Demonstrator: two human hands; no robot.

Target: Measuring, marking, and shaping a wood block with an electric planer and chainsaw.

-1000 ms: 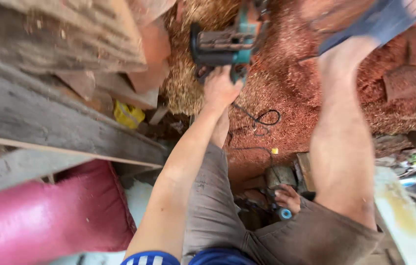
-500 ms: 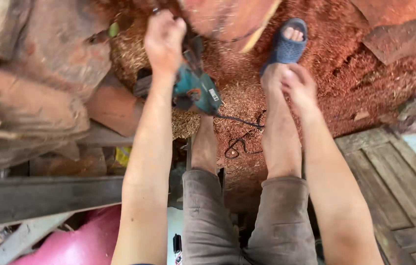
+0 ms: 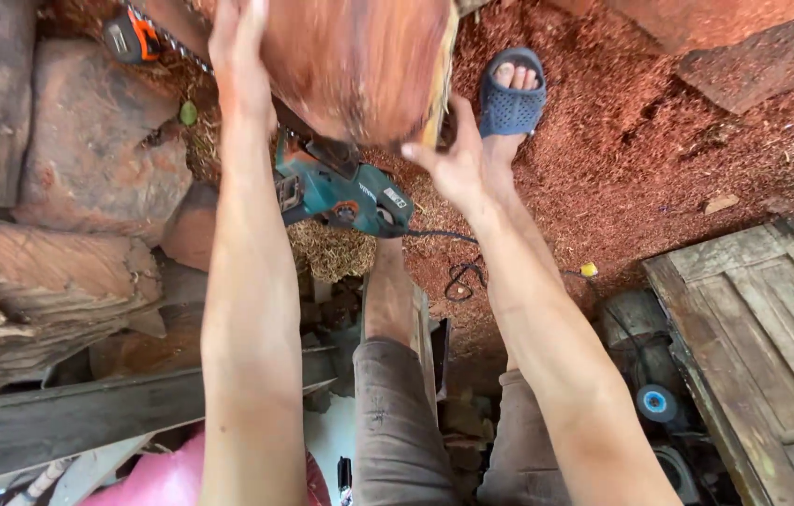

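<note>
A large reddish-brown block of wood (image 3: 359,61) fills the top centre. My left hand (image 3: 239,52) presses flat against its left side. My right hand (image 3: 453,159) cups its lower right edge, fingers spread on the wood. Just below the block lies a teal electric chainsaw (image 3: 345,192) with a black cord (image 3: 458,272); neither hand touches it. The saw's bar runs up to the left, mostly hidden by my left arm. My foot in a blue slipper (image 3: 511,98) rests on red sawdust right of the block.
Rough wood chunks (image 3: 88,169) pile up at the left, with a grey plank (image 3: 69,422) below them. A weathered wooden panel (image 3: 762,328) lies at the right. An orange and black tool (image 3: 130,37) sits at the top left. Red sawdust (image 3: 640,159) covers the ground.
My left hand has let go of the chainsaw, which now lies on the ground. Both hands have come up onto the wood block, and the view has tilted forward.
</note>
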